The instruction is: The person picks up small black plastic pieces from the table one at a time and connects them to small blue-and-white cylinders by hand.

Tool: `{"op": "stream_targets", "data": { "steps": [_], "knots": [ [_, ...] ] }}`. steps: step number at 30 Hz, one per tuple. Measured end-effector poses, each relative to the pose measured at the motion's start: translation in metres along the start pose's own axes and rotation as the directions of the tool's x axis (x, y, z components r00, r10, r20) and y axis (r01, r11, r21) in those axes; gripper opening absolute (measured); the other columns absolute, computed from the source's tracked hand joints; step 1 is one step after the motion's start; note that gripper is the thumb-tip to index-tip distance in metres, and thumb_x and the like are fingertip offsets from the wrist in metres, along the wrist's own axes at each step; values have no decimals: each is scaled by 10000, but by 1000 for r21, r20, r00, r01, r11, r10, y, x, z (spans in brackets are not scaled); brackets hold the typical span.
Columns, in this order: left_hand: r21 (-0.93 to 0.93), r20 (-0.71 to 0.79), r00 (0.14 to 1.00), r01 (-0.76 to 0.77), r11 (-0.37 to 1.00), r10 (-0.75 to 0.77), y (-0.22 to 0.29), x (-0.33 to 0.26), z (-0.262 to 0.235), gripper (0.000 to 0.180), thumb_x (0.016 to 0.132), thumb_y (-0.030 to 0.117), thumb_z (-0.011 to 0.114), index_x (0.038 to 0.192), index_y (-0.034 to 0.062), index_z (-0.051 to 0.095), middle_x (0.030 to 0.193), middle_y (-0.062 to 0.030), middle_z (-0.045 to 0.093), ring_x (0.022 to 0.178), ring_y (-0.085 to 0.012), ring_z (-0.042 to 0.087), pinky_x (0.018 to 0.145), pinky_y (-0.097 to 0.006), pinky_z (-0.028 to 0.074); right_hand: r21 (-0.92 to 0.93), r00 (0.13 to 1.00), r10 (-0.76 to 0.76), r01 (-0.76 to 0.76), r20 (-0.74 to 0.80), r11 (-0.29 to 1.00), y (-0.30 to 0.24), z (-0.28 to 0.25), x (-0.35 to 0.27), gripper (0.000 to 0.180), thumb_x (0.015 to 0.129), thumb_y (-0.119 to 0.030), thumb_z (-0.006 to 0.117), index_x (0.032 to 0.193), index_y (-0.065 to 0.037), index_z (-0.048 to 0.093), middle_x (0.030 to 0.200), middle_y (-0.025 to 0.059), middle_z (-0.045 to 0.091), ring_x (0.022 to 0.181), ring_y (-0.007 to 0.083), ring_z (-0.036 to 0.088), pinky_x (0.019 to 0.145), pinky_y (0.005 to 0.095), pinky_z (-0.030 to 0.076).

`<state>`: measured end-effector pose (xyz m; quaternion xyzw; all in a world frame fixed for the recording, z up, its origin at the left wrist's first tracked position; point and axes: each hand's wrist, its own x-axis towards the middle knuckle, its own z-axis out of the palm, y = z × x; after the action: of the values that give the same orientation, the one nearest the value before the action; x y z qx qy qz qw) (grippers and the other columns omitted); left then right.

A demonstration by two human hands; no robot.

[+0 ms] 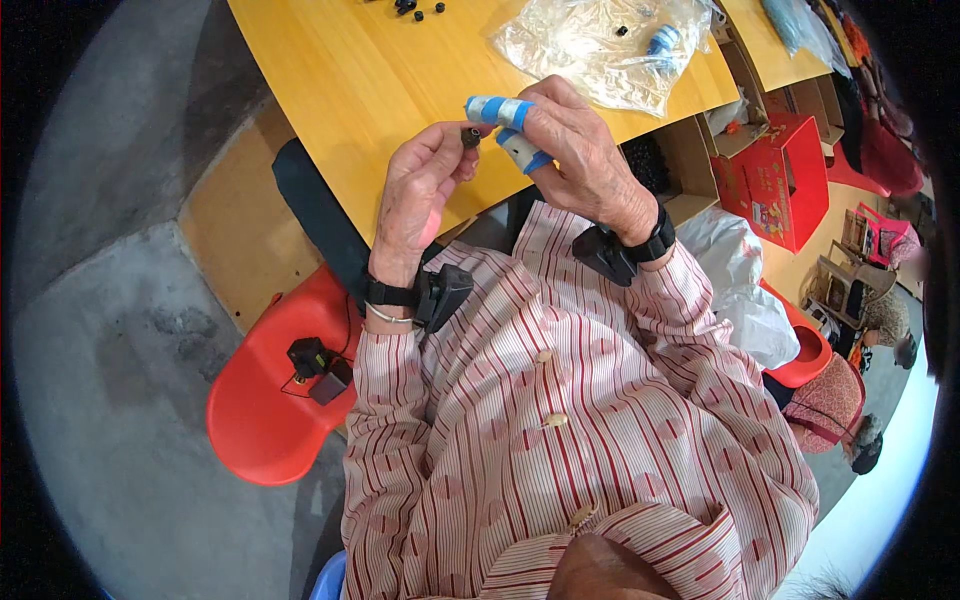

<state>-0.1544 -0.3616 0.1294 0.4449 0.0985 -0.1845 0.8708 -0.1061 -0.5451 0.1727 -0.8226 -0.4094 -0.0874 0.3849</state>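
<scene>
My left hand (420, 178) is closed, its thumb and index finger pinching a small dark cylindrical part (471, 138) with a hole in its end. Just to the right is my right hand (580, 145), two of its fingers wrapped in blue and white tape (500, 111). Those taped fingers are apart, with nothing visible between them; the other fingers are partly hidden. Both hands are above the near edge of the yellow wooden table (370, 90). Each wrist carries a black strap with a black box.
Small black parts (405, 6) lie at the table's far edge. A clear plastic bag (600, 55) with a blue-and-white roll (663, 40) on it is at the far right. Right of me are a red box (775, 185) and other people. A red stool (270, 390) stands left.
</scene>
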Motion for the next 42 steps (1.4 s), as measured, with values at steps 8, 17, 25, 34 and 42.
{"op": "stream_targets", "data": {
  "steps": [8, 17, 25, 34, 42],
  "knots": [
    [-25, -25, 999, -33, 999, 33, -3, 2, 2, 214, 935, 193, 528, 1057, 18, 542, 889, -26, 584, 785, -87, 523, 742, -225, 433, 2, 999, -8, 8, 50, 1000, -8, 5, -3, 528, 619, 47, 608, 1131, -60, 535, 900, 67, 583, 841, 283, 529, 719, 358, 472],
    [184, -35, 995, -81, 979, 89, -9, 1, -1, 168, 894, 75, 557, 1044, 3, 533, 872, -17, 570, 767, -75, 507, 724, -214, 426, -77, 995, -19, 26, 97, 997, -6, 8, -10, 368, 714, -51, 579, 1081, -60, 546, 844, 56, 547, 843, 248, 523, 694, 335, 463],
    [326, -77, 990, -87, 941, 118, -14, 9, -1, 138, 853, 17, 587, 991, 17, 580, 837, 29, 522, 753, -49, 478, 683, -172, 399, -89, 993, 109, -105, 38, 990, 8, -6, -11, 292, 705, -45, 619, 991, -77, 569, 833, 72, 558, 836, 253, 551, 684, 357, 476],
    [281, -79, 984, -130, 951, 158, -23, 14, -9, 168, 849, 52, 615, 1012, 21, 585, 844, 28, 522, 752, -39, 472, 662, -162, 384, -456, 819, 481, -574, -313, 680, 143, -78, -36, 243, 852, -227, 605, 1018, -54, 559, 873, 119, 657, 740, 286, 635, 629, 355, 499],
    [286, -96, 984, -119, 951, 152, -25, 13, -10, 181, 845, 58, 613, 1017, 13, 580, 855, 16, 532, 742, -47, 481, 663, -171, 397, -688, 814, 533, -524, -231, 502, 159, -68, -15, 232, 775, -185, 572, 969, -62, 538, 829, 150, 652, 831, 343, 619, 719, 456, 436]
  ]
}}
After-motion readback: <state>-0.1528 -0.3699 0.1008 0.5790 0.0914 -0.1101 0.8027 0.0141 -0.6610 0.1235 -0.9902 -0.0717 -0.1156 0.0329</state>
